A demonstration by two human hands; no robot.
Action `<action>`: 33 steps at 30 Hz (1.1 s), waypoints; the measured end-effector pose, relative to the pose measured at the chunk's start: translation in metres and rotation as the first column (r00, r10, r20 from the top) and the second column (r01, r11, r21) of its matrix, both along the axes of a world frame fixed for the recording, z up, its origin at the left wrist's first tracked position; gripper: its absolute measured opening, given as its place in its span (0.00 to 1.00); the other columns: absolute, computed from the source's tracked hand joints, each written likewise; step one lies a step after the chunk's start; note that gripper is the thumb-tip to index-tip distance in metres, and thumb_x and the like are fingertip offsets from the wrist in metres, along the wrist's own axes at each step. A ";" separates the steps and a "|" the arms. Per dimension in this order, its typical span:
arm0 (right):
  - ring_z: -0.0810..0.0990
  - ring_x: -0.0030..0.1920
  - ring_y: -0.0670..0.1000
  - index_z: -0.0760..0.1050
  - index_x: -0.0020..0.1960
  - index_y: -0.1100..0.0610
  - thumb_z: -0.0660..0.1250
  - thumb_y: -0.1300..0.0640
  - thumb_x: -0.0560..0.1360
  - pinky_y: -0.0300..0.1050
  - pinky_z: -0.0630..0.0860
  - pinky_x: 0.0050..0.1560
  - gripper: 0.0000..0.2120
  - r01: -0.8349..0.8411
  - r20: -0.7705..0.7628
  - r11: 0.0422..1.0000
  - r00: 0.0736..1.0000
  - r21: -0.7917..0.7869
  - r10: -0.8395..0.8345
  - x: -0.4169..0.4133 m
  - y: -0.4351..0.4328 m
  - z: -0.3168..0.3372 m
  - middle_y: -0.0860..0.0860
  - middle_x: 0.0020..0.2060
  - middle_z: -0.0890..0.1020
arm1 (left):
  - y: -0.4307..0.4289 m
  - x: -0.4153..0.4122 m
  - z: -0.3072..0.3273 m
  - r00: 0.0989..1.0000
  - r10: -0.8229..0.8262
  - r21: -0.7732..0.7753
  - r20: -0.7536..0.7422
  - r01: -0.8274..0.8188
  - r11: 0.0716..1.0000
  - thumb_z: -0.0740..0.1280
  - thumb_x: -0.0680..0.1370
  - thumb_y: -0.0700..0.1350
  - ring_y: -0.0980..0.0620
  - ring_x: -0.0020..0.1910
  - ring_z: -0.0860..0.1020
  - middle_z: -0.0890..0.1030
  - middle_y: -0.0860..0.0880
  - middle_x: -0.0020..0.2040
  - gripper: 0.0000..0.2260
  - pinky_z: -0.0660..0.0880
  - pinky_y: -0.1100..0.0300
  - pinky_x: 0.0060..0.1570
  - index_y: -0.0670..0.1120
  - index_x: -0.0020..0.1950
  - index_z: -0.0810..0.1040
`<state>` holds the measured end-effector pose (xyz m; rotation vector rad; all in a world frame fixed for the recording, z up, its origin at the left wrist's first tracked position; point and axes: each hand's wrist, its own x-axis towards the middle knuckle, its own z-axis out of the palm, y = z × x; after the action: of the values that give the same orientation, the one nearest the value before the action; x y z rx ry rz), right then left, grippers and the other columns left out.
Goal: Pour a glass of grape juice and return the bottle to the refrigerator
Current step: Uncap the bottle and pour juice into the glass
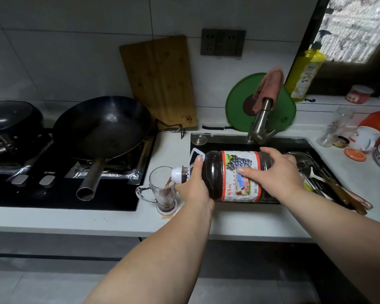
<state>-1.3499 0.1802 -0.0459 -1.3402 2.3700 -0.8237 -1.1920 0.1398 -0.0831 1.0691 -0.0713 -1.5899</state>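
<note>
both hands are on the grape juice bottle (215, 172), and it's tipped right over on its side, neck pointing left. the left hand (194, 189) is wrapped around the shoulder of the bottle just behind the white neck, thumb up over the top. the right hand (276, 172) is clamped on the far end, fingers spread across the label with its grape picture. the two hands sit apart, the label showing between them.

dark juice is running from the white spout (178, 174) down into the glass (164, 189), which stands upright on the white counter (119, 220) just left of the left hand, touching nothing but the stream. it's a clear handled glass, handle to the left, with a little purple juice pooled at the bottom. a small pinkish smear sits on the counter by the foot of the glass.

beyond the right hand, the sink (228, 142) sits under the bottle's body, with the steel tap (261, 119) above it and a reddish cloth (270, 84) draped over the tap. utensils (329, 178) lie in the sink to the right of the right hand. off to the left of the left hand, a black wok (103, 128) rests on the stove (59, 194), its handle pointing toward the camera. a wooden chopping board (160, 82) leans on the wall behind it.
</note>
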 end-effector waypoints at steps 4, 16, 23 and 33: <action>0.74 0.63 0.58 0.66 0.70 0.39 0.73 0.26 0.55 0.65 0.62 0.70 0.47 0.002 -0.007 1.000 1.000 0.006 -0.001 0.001 0.001 0.002 0.54 0.65 0.68 | 0.001 0.000 0.002 1.000 0.000 -0.002 -0.009 0.000 1.000 0.81 0.63 0.51 0.40 0.41 0.84 0.83 0.42 0.50 0.35 0.79 0.34 0.36 0.46 0.65 0.71; 0.71 0.66 0.59 0.67 0.70 0.40 0.74 0.28 0.56 0.66 0.58 0.71 0.46 0.011 -0.027 1.000 1.000 0.004 -0.011 0.007 0.003 0.009 0.56 0.66 0.69 | 0.002 0.005 0.009 0.999 -0.044 0.024 0.015 0.044 0.999 0.81 0.63 0.53 0.39 0.43 0.84 0.82 0.43 0.51 0.37 0.79 0.34 0.36 0.47 0.67 0.69; 0.72 0.64 0.58 0.67 0.70 0.39 0.74 0.28 0.55 0.66 0.57 0.71 0.46 0.023 -0.021 1.000 1.000 0.001 -0.023 0.008 0.003 0.010 0.55 0.65 0.68 | 0.003 0.005 0.010 0.998 -0.059 0.014 0.020 0.059 0.998 0.79 0.66 0.52 0.41 0.41 0.84 0.82 0.43 0.49 0.32 0.81 0.42 0.31 0.45 0.65 0.71; 0.72 0.64 0.59 0.66 0.71 0.41 0.74 0.28 0.56 0.67 0.55 0.72 0.46 0.021 -0.024 1.000 0.999 0.004 -0.021 0.011 0.005 0.016 0.55 0.65 0.68 | 0.002 0.006 0.011 0.997 -0.072 0.029 0.020 0.072 0.997 0.81 0.63 0.55 0.38 0.43 0.84 0.81 0.43 0.51 0.40 0.79 0.34 0.35 0.48 0.69 0.67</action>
<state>-1.3394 0.1854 -0.0300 -1.3333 2.4070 -0.8122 -1.1864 0.1420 -0.0719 1.1161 -0.1032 -1.6485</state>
